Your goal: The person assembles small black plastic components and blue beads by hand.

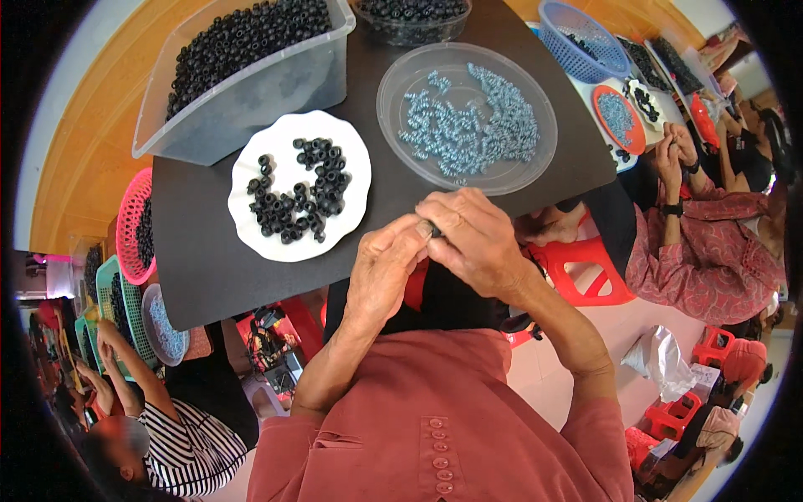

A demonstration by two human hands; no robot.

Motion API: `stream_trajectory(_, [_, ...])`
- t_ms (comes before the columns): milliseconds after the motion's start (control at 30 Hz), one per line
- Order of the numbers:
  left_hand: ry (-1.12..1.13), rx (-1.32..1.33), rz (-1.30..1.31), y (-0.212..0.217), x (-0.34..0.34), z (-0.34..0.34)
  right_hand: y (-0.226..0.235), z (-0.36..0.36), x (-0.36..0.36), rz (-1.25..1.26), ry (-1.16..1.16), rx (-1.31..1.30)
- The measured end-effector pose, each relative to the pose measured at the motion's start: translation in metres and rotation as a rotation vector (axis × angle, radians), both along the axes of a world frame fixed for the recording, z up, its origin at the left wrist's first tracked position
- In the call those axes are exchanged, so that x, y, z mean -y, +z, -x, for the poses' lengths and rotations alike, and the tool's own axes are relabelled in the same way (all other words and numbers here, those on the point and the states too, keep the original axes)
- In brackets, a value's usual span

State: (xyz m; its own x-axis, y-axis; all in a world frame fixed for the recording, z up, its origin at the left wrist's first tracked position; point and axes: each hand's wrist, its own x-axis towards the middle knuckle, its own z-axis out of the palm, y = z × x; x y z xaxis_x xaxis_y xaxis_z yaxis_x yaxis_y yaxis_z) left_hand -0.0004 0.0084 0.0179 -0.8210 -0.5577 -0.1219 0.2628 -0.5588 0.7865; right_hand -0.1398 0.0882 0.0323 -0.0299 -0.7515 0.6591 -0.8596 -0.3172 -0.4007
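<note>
My left hand and my right hand meet at the table's near edge, fingertips pressed together. Between them is a small black part, mostly hidden by the fingers; both hands are closed on it. Just beyond my hands, a shallow round clear tray holds many small bluish metallic pieces that look like coil springs. Left of it, a white wavy-rimmed plate carries loose round black parts, some showing a hole.
A large translucent bin of black parts stands at the far left of the dark table, near a clear bowl. Baskets, pink and blue, flank it. People work on both sides; red stools stand right.
</note>
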Motion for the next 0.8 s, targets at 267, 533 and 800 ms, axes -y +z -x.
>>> stream_trajectory(267, [0.082, 0.025, 0.192, 0.009, 0.007, 0.003, 0.02, 0.011, 0.022, -0.022, 0.023, 0.145])
stream_trajectory(533, [0.043, 0.208, 0.459, 0.001, 0.01, -0.006, 0.08, 0.14, 0.159, 0.023, -0.322, 0.064])
stream_trajectory(800, [0.022, 0.111, 0.573, 0.0, 0.022, -0.002, 0.054, 0.112, 0.173, 0.096, -0.37, 0.127])
